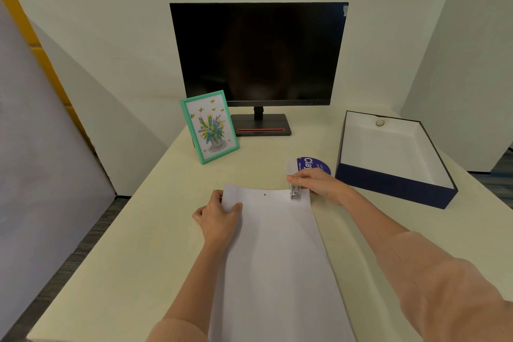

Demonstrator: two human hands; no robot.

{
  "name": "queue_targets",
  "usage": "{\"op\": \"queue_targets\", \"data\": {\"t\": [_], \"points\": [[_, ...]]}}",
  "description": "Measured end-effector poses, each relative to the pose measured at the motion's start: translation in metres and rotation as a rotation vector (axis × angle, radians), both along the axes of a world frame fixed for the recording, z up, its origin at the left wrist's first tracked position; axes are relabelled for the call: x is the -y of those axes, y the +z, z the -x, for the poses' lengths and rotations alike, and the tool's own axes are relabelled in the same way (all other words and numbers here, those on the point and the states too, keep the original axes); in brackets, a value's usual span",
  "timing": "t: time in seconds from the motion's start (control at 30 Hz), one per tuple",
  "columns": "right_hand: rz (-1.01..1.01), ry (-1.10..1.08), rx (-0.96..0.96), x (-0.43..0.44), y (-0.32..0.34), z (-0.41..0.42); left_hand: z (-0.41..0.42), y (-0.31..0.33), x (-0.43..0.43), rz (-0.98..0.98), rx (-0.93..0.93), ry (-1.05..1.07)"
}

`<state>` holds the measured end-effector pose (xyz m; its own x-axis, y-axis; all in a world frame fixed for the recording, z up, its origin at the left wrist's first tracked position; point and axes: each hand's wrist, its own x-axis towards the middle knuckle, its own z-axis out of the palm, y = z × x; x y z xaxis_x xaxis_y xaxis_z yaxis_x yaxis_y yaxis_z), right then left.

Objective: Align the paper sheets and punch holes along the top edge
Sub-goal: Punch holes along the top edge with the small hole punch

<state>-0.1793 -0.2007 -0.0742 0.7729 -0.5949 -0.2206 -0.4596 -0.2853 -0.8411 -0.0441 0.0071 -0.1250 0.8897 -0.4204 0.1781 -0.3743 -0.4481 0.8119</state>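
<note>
White paper sheets lie stacked lengthwise on the cream desk in front of me. One small round hole shows near the middle of their top edge. My left hand pinches the stack's upper left corner, thumb on top. My right hand grips a small metal hole punch whose jaw sits over the top edge near the right corner. The punch's rear part is hidden under my fingers.
A dark monitor stands at the back. A green picture frame leans left of its base. An open navy box with a small round thing inside sits at the right. A purple round card lies beyond my right hand.
</note>
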Motion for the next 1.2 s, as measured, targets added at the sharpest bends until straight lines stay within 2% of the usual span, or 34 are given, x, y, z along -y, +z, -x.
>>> {"op": "queue_targets", "data": {"t": [0.3,0.6,1.03,1.2], "points": [[0.025,-0.117,0.125,-0.005,-0.009,-0.004,0.0,0.0,0.001,-0.007,-0.001,0.001],[-0.029,-0.038,0.05,-0.001,-0.001,0.002,-0.001,0.0,0.001,0.0,-0.007,0.003],[-0.015,-0.088,0.068,-0.008,0.0,0.004,-0.001,-0.001,0.001,-0.006,-0.004,0.002],[-0.04,-0.041,0.06,-0.005,0.001,0.005,-0.001,-0.001,0.001,0.005,-0.001,0.008]]}}
